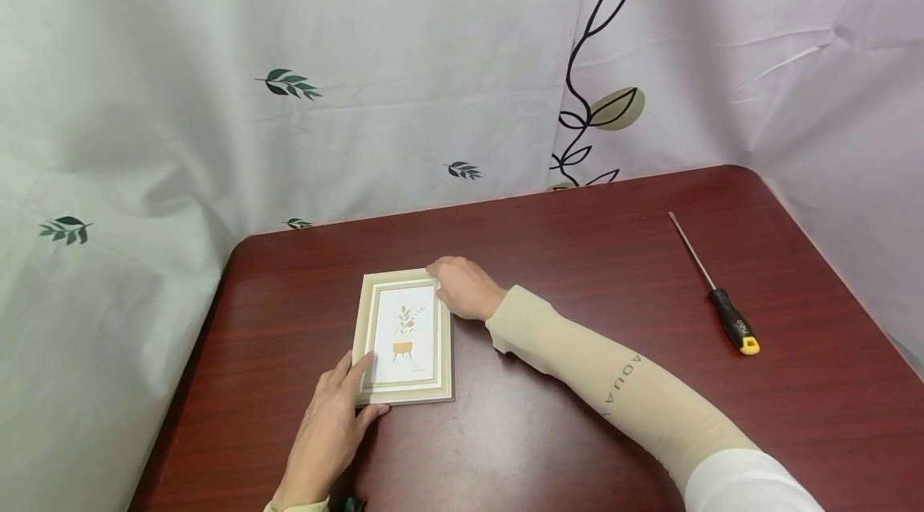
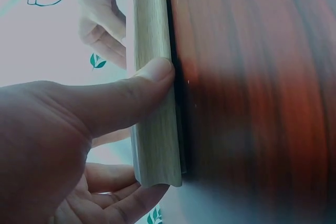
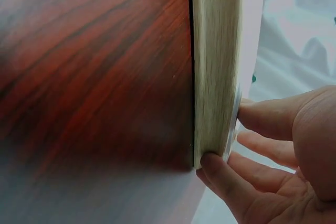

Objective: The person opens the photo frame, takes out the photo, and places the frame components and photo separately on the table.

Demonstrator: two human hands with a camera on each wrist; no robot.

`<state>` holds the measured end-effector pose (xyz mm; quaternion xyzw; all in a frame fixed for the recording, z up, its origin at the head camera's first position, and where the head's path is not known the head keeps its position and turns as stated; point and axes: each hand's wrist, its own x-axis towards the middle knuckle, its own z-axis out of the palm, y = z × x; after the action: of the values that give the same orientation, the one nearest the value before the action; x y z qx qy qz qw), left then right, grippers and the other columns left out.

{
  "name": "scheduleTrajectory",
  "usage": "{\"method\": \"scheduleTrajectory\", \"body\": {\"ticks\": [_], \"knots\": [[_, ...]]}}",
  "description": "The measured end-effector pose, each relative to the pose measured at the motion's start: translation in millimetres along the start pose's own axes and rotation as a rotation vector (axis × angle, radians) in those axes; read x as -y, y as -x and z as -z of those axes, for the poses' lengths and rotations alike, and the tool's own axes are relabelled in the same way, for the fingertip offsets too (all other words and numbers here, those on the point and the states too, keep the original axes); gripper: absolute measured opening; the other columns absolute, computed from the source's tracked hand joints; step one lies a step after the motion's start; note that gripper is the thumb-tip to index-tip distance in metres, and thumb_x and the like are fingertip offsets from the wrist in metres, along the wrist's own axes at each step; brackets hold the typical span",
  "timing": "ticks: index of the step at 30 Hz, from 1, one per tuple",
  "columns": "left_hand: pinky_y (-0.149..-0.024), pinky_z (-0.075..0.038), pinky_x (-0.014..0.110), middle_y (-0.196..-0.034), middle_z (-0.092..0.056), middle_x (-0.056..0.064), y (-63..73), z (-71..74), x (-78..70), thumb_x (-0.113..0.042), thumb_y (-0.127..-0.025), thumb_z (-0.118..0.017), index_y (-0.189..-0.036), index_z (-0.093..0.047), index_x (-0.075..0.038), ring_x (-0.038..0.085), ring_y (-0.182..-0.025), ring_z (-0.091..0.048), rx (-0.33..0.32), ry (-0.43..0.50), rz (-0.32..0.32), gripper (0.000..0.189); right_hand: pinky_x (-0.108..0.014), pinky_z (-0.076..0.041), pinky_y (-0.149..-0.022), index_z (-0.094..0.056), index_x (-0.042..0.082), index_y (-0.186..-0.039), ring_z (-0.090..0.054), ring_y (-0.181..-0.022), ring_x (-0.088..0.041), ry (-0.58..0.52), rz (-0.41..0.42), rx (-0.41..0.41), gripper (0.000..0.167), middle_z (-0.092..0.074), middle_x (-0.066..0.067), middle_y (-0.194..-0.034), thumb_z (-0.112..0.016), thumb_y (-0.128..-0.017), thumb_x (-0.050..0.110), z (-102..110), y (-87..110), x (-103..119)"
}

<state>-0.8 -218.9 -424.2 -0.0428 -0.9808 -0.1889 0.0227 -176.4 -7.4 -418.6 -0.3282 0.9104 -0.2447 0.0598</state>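
Note:
A picture frame with a pale cream border lies face up on the table's left half. Inside it is a print of a plant in an orange pot. My left hand holds the near left corner; in the left wrist view its thumb presses the frame's side edge while other fingers reach round the corner. At the far right corner, my right hand grips the frame. Seen from the right wrist, thumb and fingers touch two sides of that corner.
To the right on the reddish-brown table lies a flathead screwdriver with a black and yellow handle. A small dark object, partly cut off, shows by the left wrist. White leaf-patterned cloth hangs behind the table and along its sides.

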Motion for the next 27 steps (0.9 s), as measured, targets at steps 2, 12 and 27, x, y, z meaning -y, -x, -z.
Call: {"method": "scheduleTrajectory", "body": {"ticks": [2, 12, 27], "knots": [[-0.091, -0.049, 0.059, -0.139, -0.05, 0.037, -0.9, -1.1, -1.8, -0.012, -0.075, -0.088, -0.138, -0.058, -0.001, 0.046, -0.123, -0.053, -0.014, 0.003, -0.014, 0.071, -0.037, -0.046, -0.107, -0.059, -0.007, -0.134, -0.057, -0.127, -0.031, -0.006, -0.001, -0.004, 0.039, -0.062, -0.019, -0.133, -0.063, -0.095, 0.0, 1, 1.0, -2], [-0.091, -0.05, 0.057, -0.138, -0.052, 0.035, -8.9, -8.1, -16.0, -0.013, -0.073, -0.089, -0.137, -0.059, -0.001, 0.045, -0.121, -0.054, -0.039, 0.015, -0.05, 0.072, -0.039, -0.047, -0.105, -0.061, -0.008, -0.131, -0.059, -0.124, -0.032, -0.008, -0.011, -0.038, 0.038, -0.064, -0.02, -0.13, -0.065, -0.093, -0.002, 10, 10.6, -14], [-0.091, -0.051, 0.053, -0.139, -0.053, 0.032, -18.7, -20.6, -36.9, -0.015, -0.071, -0.091, -0.136, -0.059, -0.001, 0.043, -0.119, -0.056, -0.058, 0.024, -0.082, 0.074, -0.039, -0.047, -0.105, -0.061, -0.006, -0.132, -0.059, -0.124, -0.031, -0.003, -0.074, -0.065, 0.04, -0.063, -0.019, -0.132, -0.066, -0.093, -0.001, 23, 27.2, -30]]}}
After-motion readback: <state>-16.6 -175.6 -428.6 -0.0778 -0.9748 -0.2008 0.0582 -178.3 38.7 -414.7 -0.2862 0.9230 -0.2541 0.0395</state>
